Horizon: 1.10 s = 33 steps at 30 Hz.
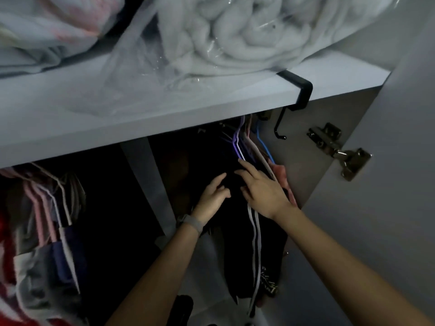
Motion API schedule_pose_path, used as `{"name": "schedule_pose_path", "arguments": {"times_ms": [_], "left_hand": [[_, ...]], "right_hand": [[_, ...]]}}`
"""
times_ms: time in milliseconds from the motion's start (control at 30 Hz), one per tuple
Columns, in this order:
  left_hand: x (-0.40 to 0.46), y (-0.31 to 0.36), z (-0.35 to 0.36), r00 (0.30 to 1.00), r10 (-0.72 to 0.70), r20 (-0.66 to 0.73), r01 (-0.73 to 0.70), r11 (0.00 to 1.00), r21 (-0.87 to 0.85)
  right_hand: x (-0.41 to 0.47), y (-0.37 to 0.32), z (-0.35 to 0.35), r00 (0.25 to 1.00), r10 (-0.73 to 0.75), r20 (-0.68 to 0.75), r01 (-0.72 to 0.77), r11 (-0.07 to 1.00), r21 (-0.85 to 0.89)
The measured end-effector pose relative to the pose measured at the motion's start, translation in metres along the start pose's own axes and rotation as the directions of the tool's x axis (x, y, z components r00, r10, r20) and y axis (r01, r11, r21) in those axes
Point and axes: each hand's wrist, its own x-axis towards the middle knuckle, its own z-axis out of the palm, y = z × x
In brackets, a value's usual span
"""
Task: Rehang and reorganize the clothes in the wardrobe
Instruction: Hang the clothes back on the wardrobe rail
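Both hands in the right wardrobe bay, among dark hanging clothes.

Left hand [213,196], grey band at the wrist, has fingers loosely curled against the dark clothes [237,243]; whether it grips cloth, cannot tell. Right hand [263,189] lies flat on them, fingers straight and spread, tips near the purple and white hangers [237,147]. Pink garment [282,177] just right of that hand. More hung clothes [47,227] in the left bay. Bagged bedding [235,36] on the shelf [117,118] above.
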Motion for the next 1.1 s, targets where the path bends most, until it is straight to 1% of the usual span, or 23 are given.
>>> {"name": "schedule_pose_path", "arguments": {"times_ms": [67,133,200,300,333,400,467,533,600,700,800,933,1000,1100], "left_hand": [[-0.006,-0.011,-0.018,0.996,-0.003,-0.085,0.018,0.985,0.174],[-0.014,-0.018,-0.029,0.996,0.004,-0.085,0.025,0.943,0.333],[-0.023,-0.022,-0.031,0.999,0.021,-0.027,-0.007,0.893,0.45],[-0.039,-0.025,-0.016,0.99,0.098,0.103,-0.14,0.795,0.59],[-0.045,-0.027,-0.006,0.98,0.127,0.155,-0.196,0.761,0.618],[-0.059,-0.034,0.022,0.948,0.162,0.275,-0.306,0.704,0.641],[-0.08,-0.045,0.059,0.896,0.157,0.416,-0.409,0.657,0.633],[-0.105,-0.056,0.102,0.824,0.122,0.553,-0.505,0.6,0.621],[-0.133,-0.067,0.145,0.735,0.075,0.674,-0.603,0.527,0.599],[-0.179,-0.081,0.204,0.582,0.007,0.813,-0.736,0.43,0.523],[-0.229,-0.095,0.253,0.443,-0.044,0.896,-0.828,0.364,0.427],[-0.303,-0.118,0.315,0.272,-0.121,0.955,-0.908,0.296,0.296],[-0.345,-0.132,0.349,0.184,-0.153,0.971,-0.933,0.283,0.221],[-0.423,-0.161,0.399,0.058,-0.191,0.98,-0.949,0.294,0.113]], "right_hand": [[-0.021,-0.003,0.003,0.996,0.036,-0.077,-0.033,0.999,0.041],[-0.041,-0.01,0.007,0.986,0.098,-0.132,-0.094,0.995,0.039],[-0.061,-0.02,0.011,0.973,0.141,-0.18,-0.141,0.99,0.011],[-0.098,-0.036,0.013,0.945,0.259,-0.2,-0.255,0.966,0.046],[-0.115,-0.041,0.012,0.928,0.323,-0.183,-0.316,0.946,0.067],[-0.156,-0.049,0.01,0.87,0.484,-0.096,-0.48,0.875,0.063],[-0.207,-0.056,0.01,0.77,0.639,0.008,-0.638,0.768,0.047],[-0.267,-0.063,0.005,0.629,0.775,0.07,-0.778,0.625,0.072],[-0.329,-0.072,-0.001,0.488,0.869,0.083,-0.872,0.483,0.079],[-0.417,-0.091,-0.006,0.288,0.956,0.061,-0.954,0.281,0.107],[-0.499,-0.117,-0.008,0.095,0.995,0.026,-0.978,0.088,0.187],[-0.606,-0.157,-0.004,-0.142,0.99,0.026,-0.952,-0.144,0.269],[-0.661,-0.181,-0.006,-0.244,0.97,0.023,-0.921,-0.239,0.307],[-0.746,-0.224,-0.009,-0.384,0.923,0.033,-0.859,-0.37,0.353]]}}
